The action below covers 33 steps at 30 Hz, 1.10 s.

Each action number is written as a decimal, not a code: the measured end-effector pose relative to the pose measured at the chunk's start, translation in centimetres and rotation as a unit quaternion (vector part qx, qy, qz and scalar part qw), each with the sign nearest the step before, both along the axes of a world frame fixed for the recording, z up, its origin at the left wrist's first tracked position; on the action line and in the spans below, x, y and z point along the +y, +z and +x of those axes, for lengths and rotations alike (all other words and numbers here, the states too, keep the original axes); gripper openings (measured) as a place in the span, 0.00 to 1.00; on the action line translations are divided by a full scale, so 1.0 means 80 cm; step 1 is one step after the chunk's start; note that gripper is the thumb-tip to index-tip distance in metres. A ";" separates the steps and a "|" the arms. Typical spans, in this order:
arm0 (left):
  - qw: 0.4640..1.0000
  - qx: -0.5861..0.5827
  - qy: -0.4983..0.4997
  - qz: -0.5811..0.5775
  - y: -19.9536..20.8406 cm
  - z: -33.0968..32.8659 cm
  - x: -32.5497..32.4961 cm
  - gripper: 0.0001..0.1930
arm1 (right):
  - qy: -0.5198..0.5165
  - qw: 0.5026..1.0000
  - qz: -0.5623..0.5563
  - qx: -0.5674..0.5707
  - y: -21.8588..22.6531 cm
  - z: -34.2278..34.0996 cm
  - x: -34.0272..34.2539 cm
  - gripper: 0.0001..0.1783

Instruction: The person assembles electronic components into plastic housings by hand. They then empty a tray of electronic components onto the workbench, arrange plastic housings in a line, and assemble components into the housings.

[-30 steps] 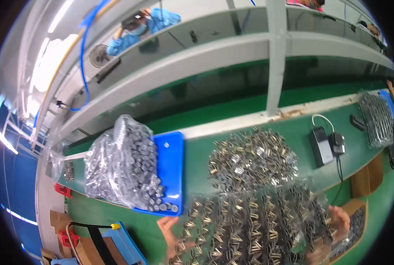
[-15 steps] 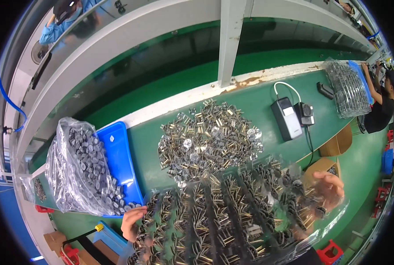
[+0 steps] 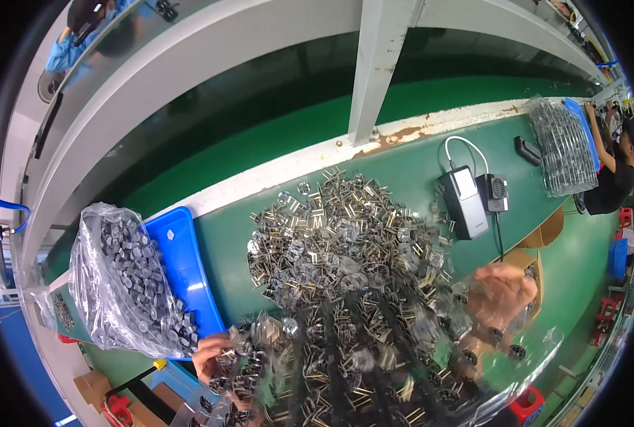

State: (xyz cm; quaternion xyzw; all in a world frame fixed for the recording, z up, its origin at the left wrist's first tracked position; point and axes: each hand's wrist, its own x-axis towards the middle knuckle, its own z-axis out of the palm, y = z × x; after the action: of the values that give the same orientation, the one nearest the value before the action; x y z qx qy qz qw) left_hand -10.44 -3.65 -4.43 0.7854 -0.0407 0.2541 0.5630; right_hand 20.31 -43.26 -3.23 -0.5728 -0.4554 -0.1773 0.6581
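Observation:
A large clear plastic tray [image 3: 542,358] with dark strips lies across the lower middle, tilted toward the bench. It is full of small metal-pinned parts [image 3: 395,356], jumbled and partly blurred. My left hand [image 3: 211,357] grips its left edge, fingers curled around it. At the right side my right hand [image 3: 502,293] is closed on the tray, partly seen through the clear plastic. Just beyond the far edge of the tray, touching it, is a heap of the same parts [image 3: 331,228] with brass-coloured pins and clear pieces.
A blue bin [image 3: 189,256] holds a clear bag of grey caps [image 3: 128,263] at left. A grey-white device [image 3: 465,203] and a black adapter [image 3: 496,192] sit right of the heap. Stacked clear trays [image 3: 562,149] stand far right near another person [image 3: 615,164]. Below the bench is a cardboard box [image 3: 530,267].
The tray has tipped toward the heap and its parts have shifted out of their rows. The heap has spread to the right. My right hand has moved slightly left.

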 end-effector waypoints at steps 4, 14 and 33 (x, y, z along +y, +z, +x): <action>0.988 -0.080 0.050 -0.121 0.003 0.031 -0.027 0.37 | -0.024 0.992 0.065 0.102 0.001 0.001 0.033 0.48; 0.966 -0.017 0.249 -0.071 -0.042 0.035 -0.060 0.34 | -0.135 0.953 0.039 0.268 -0.116 0.001 0.029 0.35; 0.941 0.000 0.333 -0.063 -0.061 0.070 -0.071 0.32 | 0.085 0.937 -0.079 0.330 -0.159 0.028 0.014 0.38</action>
State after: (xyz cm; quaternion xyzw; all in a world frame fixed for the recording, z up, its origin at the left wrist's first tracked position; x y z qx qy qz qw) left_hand -4.85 -9.36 -9.28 0.7168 0.2392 0.4296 0.4945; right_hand 22.52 -42.16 -15.95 -0.6084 -0.2721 0.1144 0.7367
